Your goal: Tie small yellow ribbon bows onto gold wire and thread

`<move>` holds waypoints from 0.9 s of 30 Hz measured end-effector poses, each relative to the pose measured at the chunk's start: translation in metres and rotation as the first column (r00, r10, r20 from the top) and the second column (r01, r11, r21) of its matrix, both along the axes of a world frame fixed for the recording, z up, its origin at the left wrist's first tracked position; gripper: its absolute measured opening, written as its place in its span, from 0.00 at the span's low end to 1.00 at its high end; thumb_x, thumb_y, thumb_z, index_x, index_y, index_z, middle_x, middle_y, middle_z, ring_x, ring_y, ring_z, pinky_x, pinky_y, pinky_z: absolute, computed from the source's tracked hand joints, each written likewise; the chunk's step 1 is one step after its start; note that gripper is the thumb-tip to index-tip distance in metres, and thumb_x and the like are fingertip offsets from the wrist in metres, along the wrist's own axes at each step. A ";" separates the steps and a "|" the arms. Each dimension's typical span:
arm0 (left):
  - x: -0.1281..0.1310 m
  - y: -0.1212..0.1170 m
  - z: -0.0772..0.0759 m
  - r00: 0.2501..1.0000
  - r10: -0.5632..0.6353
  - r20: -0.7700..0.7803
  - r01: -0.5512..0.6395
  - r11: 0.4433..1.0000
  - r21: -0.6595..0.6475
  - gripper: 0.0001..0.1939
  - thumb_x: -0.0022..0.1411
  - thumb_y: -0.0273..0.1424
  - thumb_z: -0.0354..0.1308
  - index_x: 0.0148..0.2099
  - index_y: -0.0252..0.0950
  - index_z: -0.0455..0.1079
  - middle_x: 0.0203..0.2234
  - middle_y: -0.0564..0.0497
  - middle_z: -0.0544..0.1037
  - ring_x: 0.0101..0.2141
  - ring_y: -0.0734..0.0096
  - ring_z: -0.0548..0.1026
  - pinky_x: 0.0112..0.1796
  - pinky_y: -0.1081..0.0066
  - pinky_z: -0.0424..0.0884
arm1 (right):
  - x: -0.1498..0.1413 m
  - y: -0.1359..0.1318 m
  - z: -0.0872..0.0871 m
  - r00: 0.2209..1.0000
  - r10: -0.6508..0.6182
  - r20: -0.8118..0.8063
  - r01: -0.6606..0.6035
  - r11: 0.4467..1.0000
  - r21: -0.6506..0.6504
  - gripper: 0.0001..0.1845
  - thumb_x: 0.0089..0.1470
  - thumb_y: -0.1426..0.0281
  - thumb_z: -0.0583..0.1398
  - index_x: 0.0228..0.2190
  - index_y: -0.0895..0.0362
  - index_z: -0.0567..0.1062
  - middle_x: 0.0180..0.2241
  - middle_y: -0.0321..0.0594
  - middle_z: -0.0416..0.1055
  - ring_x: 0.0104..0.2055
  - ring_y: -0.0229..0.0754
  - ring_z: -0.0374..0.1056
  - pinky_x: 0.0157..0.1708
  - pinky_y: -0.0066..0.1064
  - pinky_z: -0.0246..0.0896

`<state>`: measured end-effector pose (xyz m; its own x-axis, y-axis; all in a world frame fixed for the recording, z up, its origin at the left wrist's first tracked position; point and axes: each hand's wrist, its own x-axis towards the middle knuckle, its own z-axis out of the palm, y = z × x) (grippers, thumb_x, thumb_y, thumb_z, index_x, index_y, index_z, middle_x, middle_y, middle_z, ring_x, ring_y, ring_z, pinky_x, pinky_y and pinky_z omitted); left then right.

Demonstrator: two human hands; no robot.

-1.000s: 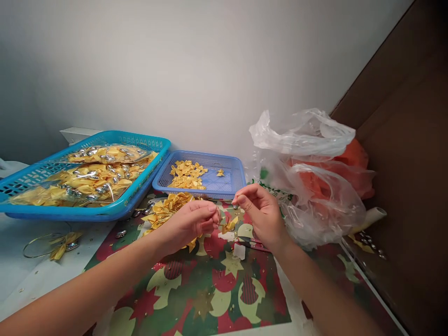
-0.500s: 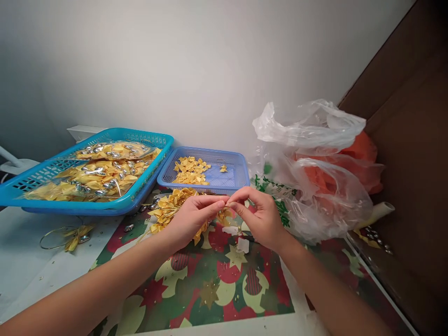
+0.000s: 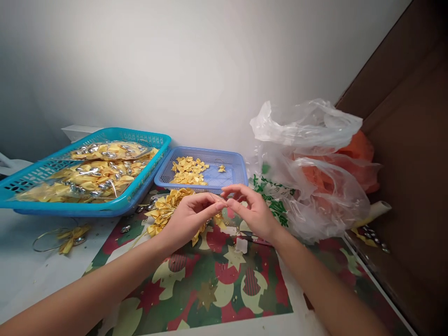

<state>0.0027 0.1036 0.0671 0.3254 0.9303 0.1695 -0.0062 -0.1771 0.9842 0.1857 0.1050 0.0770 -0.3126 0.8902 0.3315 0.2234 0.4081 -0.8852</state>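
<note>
My left hand [image 3: 192,210] and my right hand [image 3: 252,210] meet above the patterned sheet, thumbs and fingertips pinched close together. Whatever they hold between the tips is too small and hidden to make out. Behind and below my left hand lies a bunch of golden-yellow ribbon flowers [image 3: 164,207] with thin gold cords. A bit of yellow ribbon [image 3: 219,220] shows just under the fingertips, and I cannot tell whether it hangs from them. Beneath my right hand are a white scrap [image 3: 241,246] and a thin dark tool [image 3: 257,239], partly covered.
A turquoise basket [image 3: 163,149] at left holds bagged yellow bows with silver beads. Behind my hands, a small blue basket [image 3: 229,175] contains yellow ribbon flowers. Clear and orange plastic bags [image 3: 315,186] pile up at right beside a brown panel [image 3: 402,163]. A gold-corded bow [image 3: 72,238] lies at left.
My right index finger has lifted off the pinch and shifted slightly left, its thumb still at my left fingertips. More of the dark tool shows below it. The view has shifted slightly.
</note>
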 end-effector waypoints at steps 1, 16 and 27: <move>0.000 0.001 -0.001 1.000 -0.003 0.006 0.003 1.000 0.014 0.13 0.60 0.41 0.62 0.30 0.36 0.76 0.26 0.51 0.76 0.31 0.68 0.72 0.31 0.73 0.67 | 0.001 0.002 -0.001 0.999 0.051 -0.005 -0.051 0.999 -0.017 0.07 0.59 0.68 0.59 0.40 0.52 0.75 0.41 0.38 0.74 0.42 0.41 0.68 0.44 0.35 0.61; -0.004 0.007 -0.003 0.993 -0.090 -0.080 0.099 0.989 0.110 0.17 0.66 0.39 0.57 0.28 0.36 0.75 0.33 0.51 0.72 0.37 0.67 0.71 0.40 0.71 0.65 | 0.002 0.002 0.002 0.988 -0.012 0.152 -0.021 0.978 0.210 0.09 0.62 0.74 0.55 0.28 0.55 0.66 0.32 0.37 0.66 0.38 0.40 0.63 0.41 0.32 0.57; -0.004 0.002 0.002 0.982 -0.044 -0.185 0.087 0.968 0.234 0.15 0.69 0.33 0.52 0.30 0.36 0.71 0.32 0.51 0.71 0.36 0.68 0.71 0.38 0.70 0.65 | 0.001 0.001 -0.003 0.978 -0.121 0.170 0.063 0.948 0.312 0.08 0.58 0.79 0.58 0.32 0.56 0.75 0.31 0.37 0.74 0.35 0.39 0.69 0.35 0.28 0.62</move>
<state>-0.0010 0.1059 0.0694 0.4293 0.8449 0.3190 0.1447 -0.4130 0.8992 0.1864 0.1063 0.0740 -0.3159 0.7843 0.5340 0.4203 0.6202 -0.6623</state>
